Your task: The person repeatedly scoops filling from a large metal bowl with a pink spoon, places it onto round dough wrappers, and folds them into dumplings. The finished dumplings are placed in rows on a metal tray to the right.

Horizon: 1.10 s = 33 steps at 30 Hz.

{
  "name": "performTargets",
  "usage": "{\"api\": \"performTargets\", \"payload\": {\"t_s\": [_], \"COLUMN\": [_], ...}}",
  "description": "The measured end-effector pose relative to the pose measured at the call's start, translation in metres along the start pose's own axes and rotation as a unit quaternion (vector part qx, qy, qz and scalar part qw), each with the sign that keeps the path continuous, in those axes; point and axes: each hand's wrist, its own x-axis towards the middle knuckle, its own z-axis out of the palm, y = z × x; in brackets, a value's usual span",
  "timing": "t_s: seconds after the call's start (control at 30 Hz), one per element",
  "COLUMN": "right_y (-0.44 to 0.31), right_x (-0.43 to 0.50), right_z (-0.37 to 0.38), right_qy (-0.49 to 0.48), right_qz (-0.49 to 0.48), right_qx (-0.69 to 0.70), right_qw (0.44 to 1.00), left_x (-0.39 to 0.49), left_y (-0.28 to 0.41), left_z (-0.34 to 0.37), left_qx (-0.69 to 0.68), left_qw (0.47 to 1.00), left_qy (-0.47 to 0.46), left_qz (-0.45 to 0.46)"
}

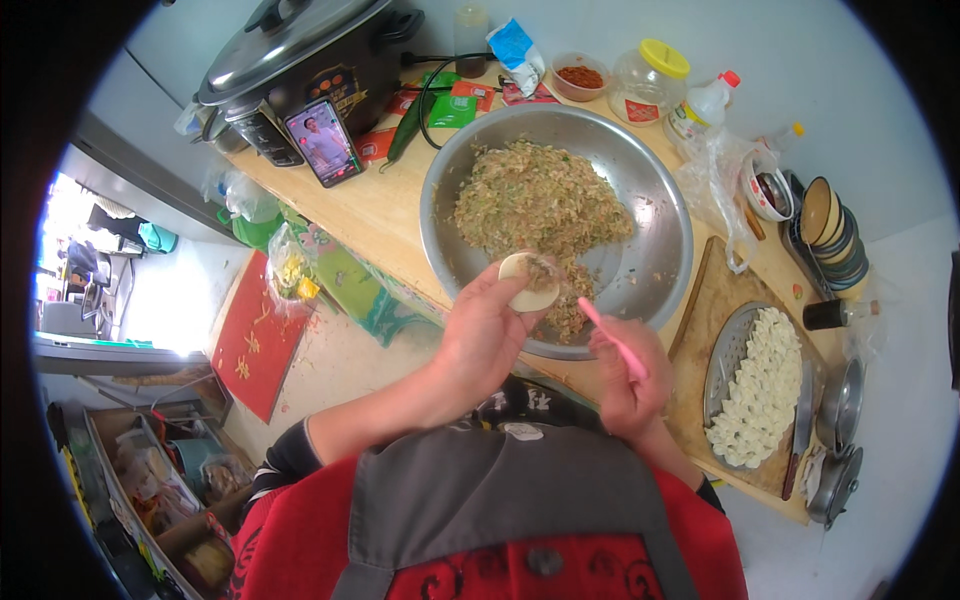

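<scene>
A round dough wrapper (531, 298) rests in my left hand (480, 322), with a little filling on its upper part. My right hand (636, 375) grips a pink-handled utensil (613, 337); its working end blurs over the wrapper and cannot be made out. Both hands are at the near rim of a large steel basin (660, 195). Inside the basin a mound of minced filling (536, 195) leans to the far left side, and bare metal shows at the right. On the right, a perforated metal tray (724, 360) carries rows of folded dumplings (757, 390).
The tray stands on a wooden cutting board (686, 401) beside a knife (801, 420). Behind the basin are a bowl of red chili (579, 76) and a yellow-lidded jar (646, 82). A phone (324, 142) leans near a large black cooker (300, 71). Stacked bowls (834, 236) stand far right.
</scene>
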Motion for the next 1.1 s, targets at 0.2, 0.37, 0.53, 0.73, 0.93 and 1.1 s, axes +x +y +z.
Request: {"api": "performTargets", "payload": {"t_s": [0.2, 0.37, 0.53, 0.73, 0.93, 1.1], "right_y": [-0.001, 0.002, 0.017, 0.013, 0.013, 0.016], "right_x": [-0.003, -0.003, -0.01, -0.007, 0.01, 0.021], "right_z": [-0.001, -0.03, -0.036, -0.036, -0.02, -0.007], "right_qy": [0.126, 0.054, -0.158, -0.196, -0.074, -0.088], "right_qz": [0.099, 0.133, -0.019, -0.045, -0.026, -0.047], "right_qx": [0.144, -0.008, -0.258, -0.273, -0.165, -0.136], "right_qw": [0.977, 0.99, 0.953, 0.941, 0.983, 0.986], "left_x": [0.001, 0.004, 0.007, 0.01, 0.008, 0.005], "left_y": [0.0, -0.002, -0.005, -0.002, 0.006, 0.002], "left_z": [-0.002, -0.01, -0.018, -0.021, -0.017, -0.011], "left_qx": [-0.09, -0.013, 0.067, 0.101, 0.016, 0.062], "left_qw": [0.996, 1.0, 0.997, 0.993, 0.988, 0.987], "left_qy": [0.011, -0.012, -0.04, -0.046, -0.081, -0.069], "left_qz": [-0.013, 0.002, 0.019, -0.032, -0.131, -0.132]}}
